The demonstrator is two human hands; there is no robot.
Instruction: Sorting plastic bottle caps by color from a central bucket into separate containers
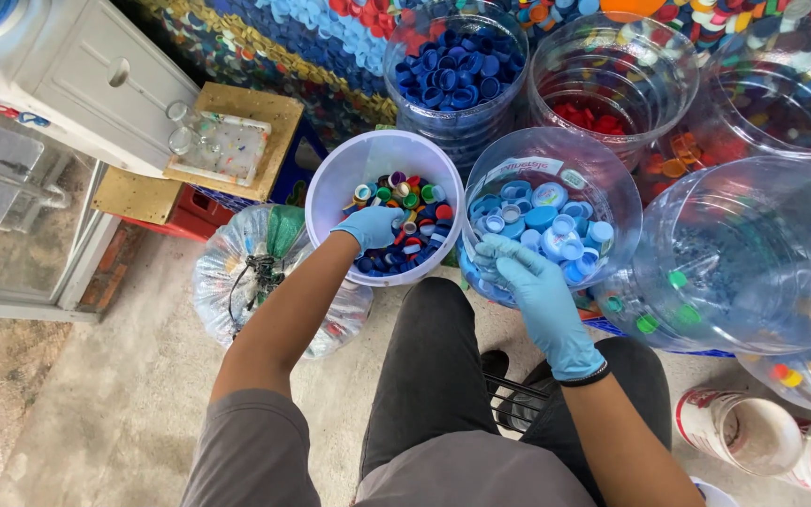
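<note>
I'm sorting: my left hand (pixel 371 226) digs, fingers curled, into the white bucket (pixel 330 192) of mixed caps (pixel 415 202); my right hand (pixel 518 272) rests half-open on the clear tub's (pixel 612 178) near edge, holding nothing I can see. Next needs one cap pinched.

Bare concrete floor (pixel 124 394); white cabinet (pixel 77 75); bottle-cap mosaic wall (pixel 283 47) in daylight

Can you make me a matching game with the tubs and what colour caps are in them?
Things:
1. white bucket
2. jar by the right hand
3. far left jar
4. far middle jar

Caps inside:
A. red
B. dark blue
C. mixed colours
D. light blue

Pairs: 1-C, 2-D, 3-B, 4-A
</note>
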